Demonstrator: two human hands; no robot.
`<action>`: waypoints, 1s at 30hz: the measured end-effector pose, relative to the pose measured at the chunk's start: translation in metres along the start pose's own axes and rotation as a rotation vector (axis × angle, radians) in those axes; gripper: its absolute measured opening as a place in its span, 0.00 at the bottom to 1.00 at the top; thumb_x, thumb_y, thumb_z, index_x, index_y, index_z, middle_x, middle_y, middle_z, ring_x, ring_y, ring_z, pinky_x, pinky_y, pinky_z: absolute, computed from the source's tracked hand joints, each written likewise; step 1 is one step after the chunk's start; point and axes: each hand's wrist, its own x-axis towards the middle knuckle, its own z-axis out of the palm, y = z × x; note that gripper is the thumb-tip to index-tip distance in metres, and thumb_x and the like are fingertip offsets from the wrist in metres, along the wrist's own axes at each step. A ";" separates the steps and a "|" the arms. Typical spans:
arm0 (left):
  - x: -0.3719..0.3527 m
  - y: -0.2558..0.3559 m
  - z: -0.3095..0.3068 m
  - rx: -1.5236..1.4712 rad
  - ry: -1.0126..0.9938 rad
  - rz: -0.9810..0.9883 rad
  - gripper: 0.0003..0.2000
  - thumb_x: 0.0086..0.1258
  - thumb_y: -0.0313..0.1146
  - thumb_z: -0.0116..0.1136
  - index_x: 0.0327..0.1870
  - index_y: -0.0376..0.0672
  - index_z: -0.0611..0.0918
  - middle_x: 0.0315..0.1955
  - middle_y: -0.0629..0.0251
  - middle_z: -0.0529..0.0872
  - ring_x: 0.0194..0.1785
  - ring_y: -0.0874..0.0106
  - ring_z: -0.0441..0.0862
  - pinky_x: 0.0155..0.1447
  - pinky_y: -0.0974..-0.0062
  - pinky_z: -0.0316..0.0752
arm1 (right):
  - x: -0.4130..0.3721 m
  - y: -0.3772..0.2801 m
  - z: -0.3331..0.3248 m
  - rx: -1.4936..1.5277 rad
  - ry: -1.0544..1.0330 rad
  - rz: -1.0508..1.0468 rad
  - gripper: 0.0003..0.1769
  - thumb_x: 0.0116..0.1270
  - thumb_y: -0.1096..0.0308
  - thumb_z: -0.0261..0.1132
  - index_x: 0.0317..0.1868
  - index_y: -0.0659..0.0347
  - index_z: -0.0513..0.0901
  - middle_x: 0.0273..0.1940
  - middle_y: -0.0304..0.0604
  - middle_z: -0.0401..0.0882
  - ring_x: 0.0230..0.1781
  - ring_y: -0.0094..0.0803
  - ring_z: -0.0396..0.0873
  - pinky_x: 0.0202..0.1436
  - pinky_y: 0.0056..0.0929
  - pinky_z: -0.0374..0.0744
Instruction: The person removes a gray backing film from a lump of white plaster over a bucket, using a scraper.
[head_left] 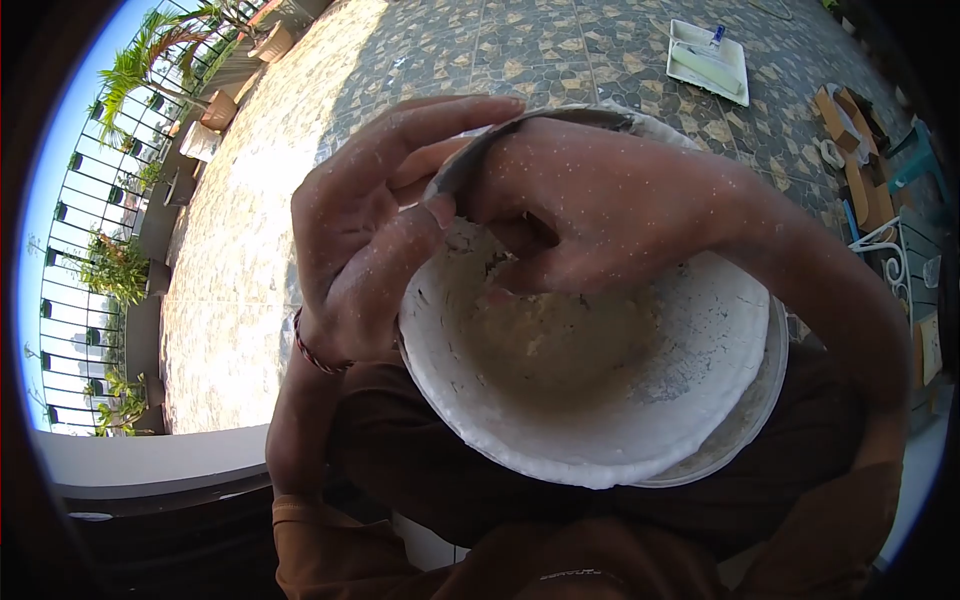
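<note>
A round white tub [600, 455] coated with white paint sits tilted between my thighs, its opening toward me. The inside is smeared white with dark flecks, and its bottom looks greyish-beige. On the right, a second, greyer rim [745, 425] shows just outside the white one. My left hand [370, 220] is closed round the upper left edge, fingers outside and thumb at the rim, by a grey curved strip [462, 178]. Inside the opening, my right hand [590, 215] is bent with its fingers curled against the upper left wall; its fingertips are hidden. White specks dot both hands.
A white paint tray [708, 68] with a blue-handled tool [718, 36] lies on the patterned tile floor [540, 60]. Cardboard boxes [850, 130] and a teal stool [915, 160] stand at right. Potted plants [120, 265] line the railing at left.
</note>
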 end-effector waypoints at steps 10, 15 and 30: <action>-0.002 -0.003 -0.004 -0.079 0.021 -0.024 0.30 0.60 0.29 0.53 0.63 0.17 0.70 0.61 0.31 0.75 0.63 0.48 0.79 0.69 0.57 0.73 | 0.000 0.001 0.006 0.160 0.090 0.012 0.13 0.54 0.68 0.69 0.37 0.70 0.84 0.29 0.49 0.84 0.34 0.41 0.84 0.42 0.37 0.80; -0.002 -0.008 -0.007 -0.114 -0.058 0.057 0.25 0.70 0.28 0.49 0.66 0.20 0.69 0.52 0.39 0.83 0.54 0.59 0.85 0.61 0.66 0.78 | 0.003 0.004 0.001 0.151 0.062 -0.006 0.13 0.55 0.69 0.69 0.38 0.71 0.85 0.28 0.47 0.83 0.31 0.37 0.83 0.39 0.36 0.78; -0.002 -0.004 0.000 -0.087 0.032 0.037 0.27 0.65 0.30 0.52 0.63 0.19 0.71 0.57 0.35 0.80 0.61 0.53 0.81 0.68 0.60 0.73 | 0.002 0.008 0.010 0.126 0.081 -0.092 0.23 0.57 0.66 0.67 0.52 0.68 0.83 0.44 0.53 0.86 0.48 0.45 0.85 0.56 0.40 0.80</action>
